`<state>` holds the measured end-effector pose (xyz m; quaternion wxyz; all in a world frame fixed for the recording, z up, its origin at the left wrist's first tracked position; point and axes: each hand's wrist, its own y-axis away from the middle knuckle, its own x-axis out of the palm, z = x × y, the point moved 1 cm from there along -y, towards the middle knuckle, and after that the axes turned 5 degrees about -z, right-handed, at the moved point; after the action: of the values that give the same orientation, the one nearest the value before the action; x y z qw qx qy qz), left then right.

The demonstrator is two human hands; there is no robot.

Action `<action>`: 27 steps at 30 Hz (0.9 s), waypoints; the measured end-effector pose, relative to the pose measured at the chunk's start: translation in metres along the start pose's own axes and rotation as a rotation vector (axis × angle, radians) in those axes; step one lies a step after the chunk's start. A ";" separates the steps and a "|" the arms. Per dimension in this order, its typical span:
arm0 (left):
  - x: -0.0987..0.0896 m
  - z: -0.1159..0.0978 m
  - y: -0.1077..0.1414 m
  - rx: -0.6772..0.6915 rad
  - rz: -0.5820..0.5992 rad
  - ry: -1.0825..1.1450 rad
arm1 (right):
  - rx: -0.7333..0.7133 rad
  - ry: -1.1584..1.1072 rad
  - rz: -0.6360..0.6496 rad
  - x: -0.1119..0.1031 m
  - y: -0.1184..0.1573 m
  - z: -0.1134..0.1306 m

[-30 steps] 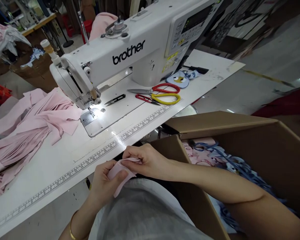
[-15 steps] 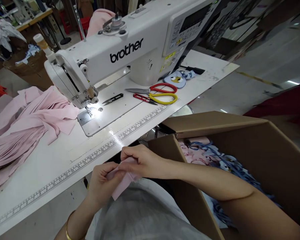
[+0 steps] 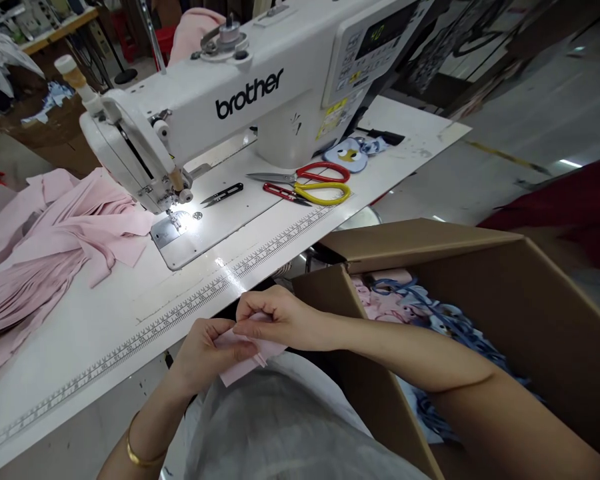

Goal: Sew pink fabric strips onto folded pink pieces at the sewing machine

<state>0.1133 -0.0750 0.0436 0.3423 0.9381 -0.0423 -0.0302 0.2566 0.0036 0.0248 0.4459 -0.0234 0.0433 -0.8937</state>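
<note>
Both hands pinch one small piece of pink fabric (image 3: pixel 240 370) above my lap, just off the table's front edge. My left hand (image 3: pixel 205 353) grips its left part, thumb lying on top. On the upper right part, my right hand (image 3: pixel 280 320) is closed with thumb and bent fingers pressed together. The cloth looks folded, with a loose corner hanging below the left thumb. Beyond the hands stands a white sewing machine (image 3: pixel 190 100), its lamp lit over the needle plate. Strips of pink fabric (image 3: pixel 55 247) lie heaped left of the needle.
Scissors with red and yellow handles (image 3: pixel 325 193), black thread snips (image 3: pixel 223 194) and red thread snips (image 3: pixel 285 194) lie on the white table (image 3: pixel 180 293). A blue animal-faced piece (image 3: pixel 347 155) is behind them. At my right stands an open cardboard box (image 3: pixel 480 260) holding pink and blue pieces.
My left thumb has slid further over the fabric, and the right fingers have shifted on it. The machine's display now reads lit digits. The whole view has shifted slightly.
</note>
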 end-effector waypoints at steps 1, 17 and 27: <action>0.000 0.000 0.000 0.000 0.045 0.020 | 0.018 0.001 0.000 0.000 0.000 0.000; 0.003 0.002 0.002 -0.111 -0.073 0.477 | -0.587 0.522 -0.261 0.014 0.023 -0.010; 0.000 0.004 0.004 -0.155 -0.111 0.451 | -0.763 0.600 -0.096 -0.003 0.022 0.002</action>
<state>0.1130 -0.0807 0.0430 0.4120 0.8930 0.0893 0.1578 0.2765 -0.0072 0.0241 0.3316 0.0716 0.4933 -0.8010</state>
